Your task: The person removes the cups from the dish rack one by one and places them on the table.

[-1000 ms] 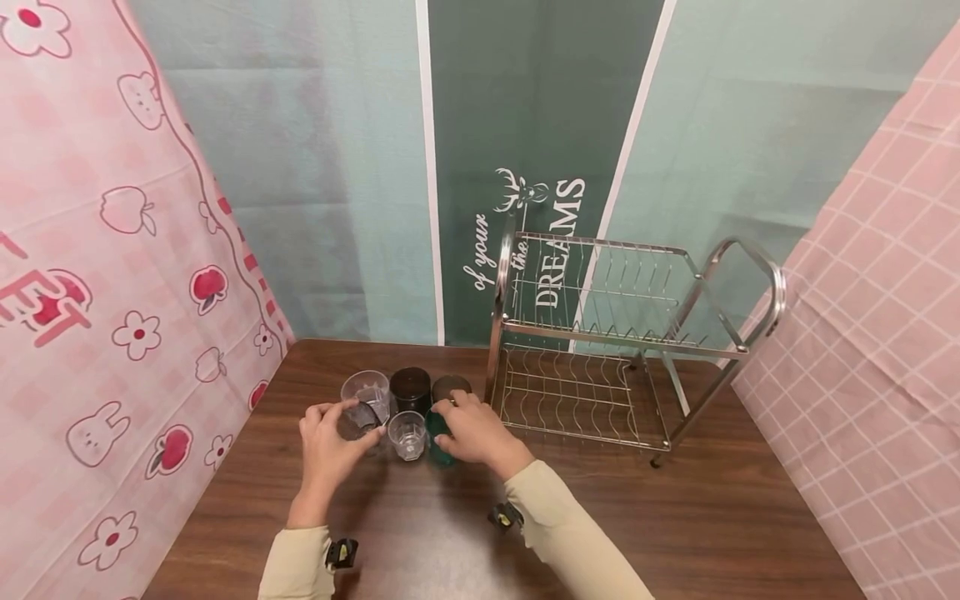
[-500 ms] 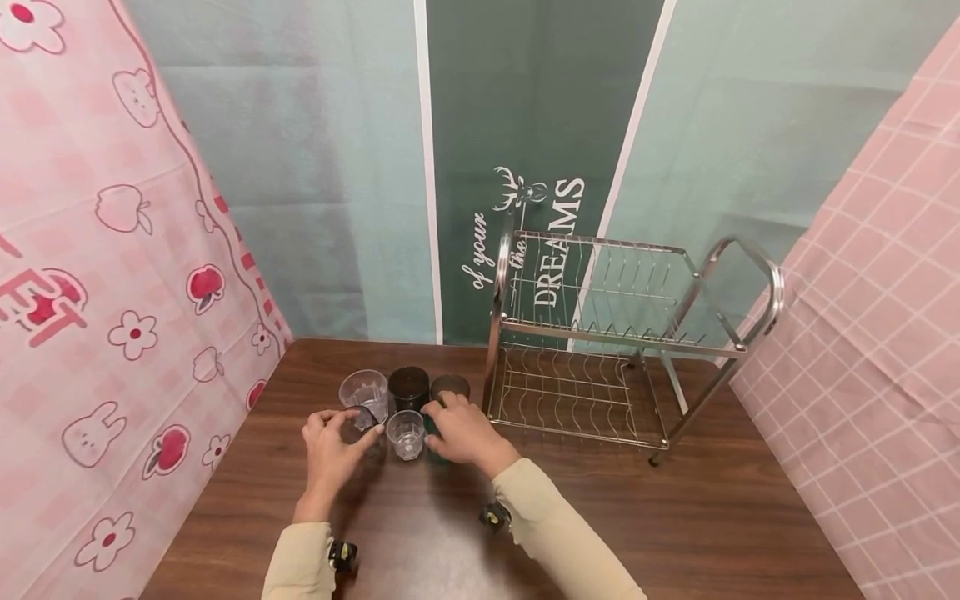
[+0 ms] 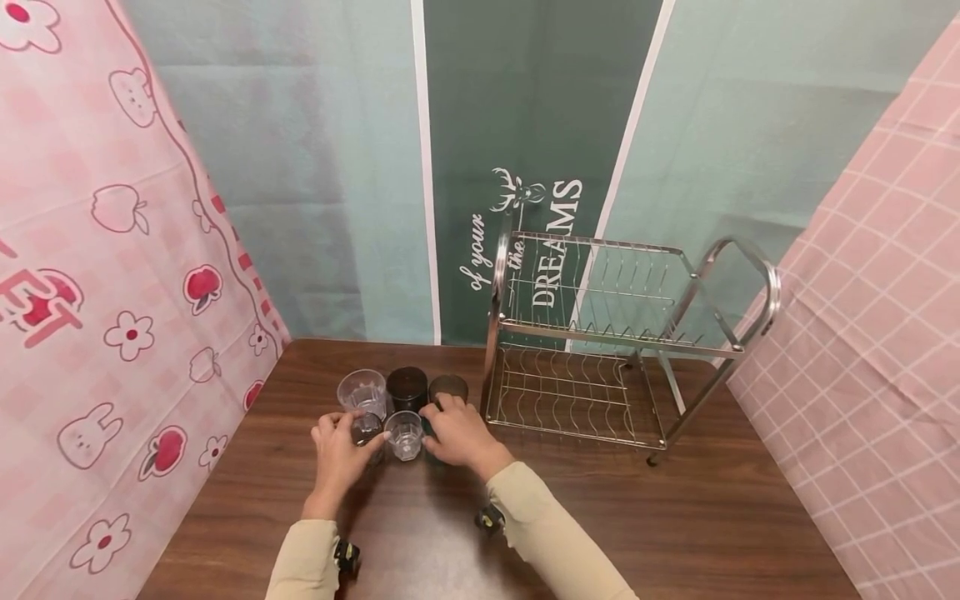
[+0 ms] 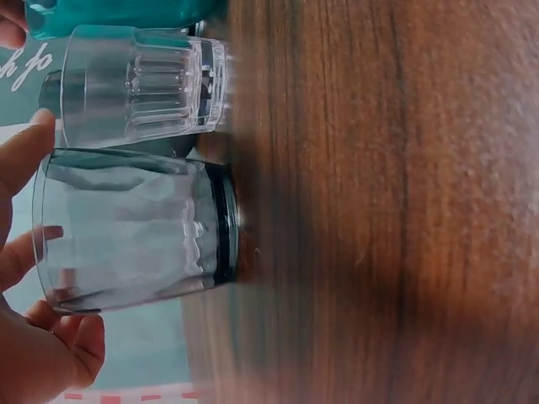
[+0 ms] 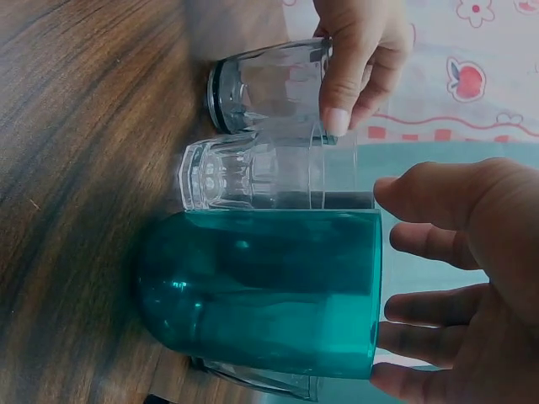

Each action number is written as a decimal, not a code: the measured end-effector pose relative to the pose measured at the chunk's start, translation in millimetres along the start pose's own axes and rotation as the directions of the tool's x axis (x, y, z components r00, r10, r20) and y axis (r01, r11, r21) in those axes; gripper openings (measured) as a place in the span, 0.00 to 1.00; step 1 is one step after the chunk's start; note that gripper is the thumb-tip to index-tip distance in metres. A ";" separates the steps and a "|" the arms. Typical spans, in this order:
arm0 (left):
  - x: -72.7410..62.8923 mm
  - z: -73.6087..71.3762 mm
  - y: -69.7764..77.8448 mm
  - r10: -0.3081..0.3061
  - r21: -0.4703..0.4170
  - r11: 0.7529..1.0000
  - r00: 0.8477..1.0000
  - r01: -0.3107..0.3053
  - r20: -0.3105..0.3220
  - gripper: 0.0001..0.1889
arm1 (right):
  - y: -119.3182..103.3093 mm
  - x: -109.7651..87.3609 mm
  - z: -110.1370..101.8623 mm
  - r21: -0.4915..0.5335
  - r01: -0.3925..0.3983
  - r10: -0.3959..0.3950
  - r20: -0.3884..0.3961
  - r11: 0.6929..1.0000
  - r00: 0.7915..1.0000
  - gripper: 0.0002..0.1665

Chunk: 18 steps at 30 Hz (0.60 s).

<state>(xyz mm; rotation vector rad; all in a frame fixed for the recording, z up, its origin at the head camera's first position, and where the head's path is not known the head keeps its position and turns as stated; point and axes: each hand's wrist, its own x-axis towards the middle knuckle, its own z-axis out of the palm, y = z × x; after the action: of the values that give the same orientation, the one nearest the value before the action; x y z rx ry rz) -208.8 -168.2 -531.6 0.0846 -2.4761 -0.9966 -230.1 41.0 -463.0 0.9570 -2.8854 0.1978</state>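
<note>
My left hand (image 3: 336, 454) holds a grey-tinted glass (image 4: 126, 227) by its rim, thumb on one side and fingers on the other; the glass stands upright at the left of the front row. In the right wrist view, the thumb and fingers of my right hand (image 5: 472, 278) are spread around the rim of a teal cup (image 5: 269, 286). The head view mostly hides that cup behind the hand. Between these two stands a small clear cup (image 3: 406, 437). Behind them are a larger clear glass (image 3: 362, 390), a dark, nearly black cup (image 3: 407, 387) and a brownish cup (image 3: 452, 385).
A two-tier metal dish rack (image 3: 577, 340) stands on the wooden table (image 3: 420, 533), just right of the cups. A patterned pink cloth (image 3: 150, 333) hangs at the left, a pink grid cloth (image 3: 855, 333) at the right, and a green curtain (image 3: 337, 167) behind.
My left hand has moved slightly right with the grey-tinted glass, bringing it close to the small clear cup. The right hand has shifted slightly left, covering more of the teal cup.
</note>
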 end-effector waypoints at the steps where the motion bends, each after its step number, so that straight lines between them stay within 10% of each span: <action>1: 0.1 0.1 -0.8 0.001 0.006 1.000 1.000 -0.001 0.000 0.30 | -0.6 0.6 0.5 0.000 0.000 0.000 -0.002 1.000 1.000 0.24; 9: 1.0 -4.9 1.0 -0.041 0.053 0.998 0.998 0.039 0.040 0.30 | -5.2 2.9 0.1 0.009 0.016 -0.016 -0.010 1.000 1.000 0.24; 18: 11.2 -23.7 35.9 -0.119 0.136 0.986 0.985 0.102 0.122 0.31 | -3.4 -10.3 -6.8 0.042 -0.018 0.019 -0.023 0.999 1.000 0.24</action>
<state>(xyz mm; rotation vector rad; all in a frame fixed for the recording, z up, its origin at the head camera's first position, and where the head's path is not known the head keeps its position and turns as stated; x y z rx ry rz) -204.2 -159.6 -488.3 0.2067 -2.6795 -0.9116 -219.5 45.4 -457.3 0.9287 -2.8800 0.2697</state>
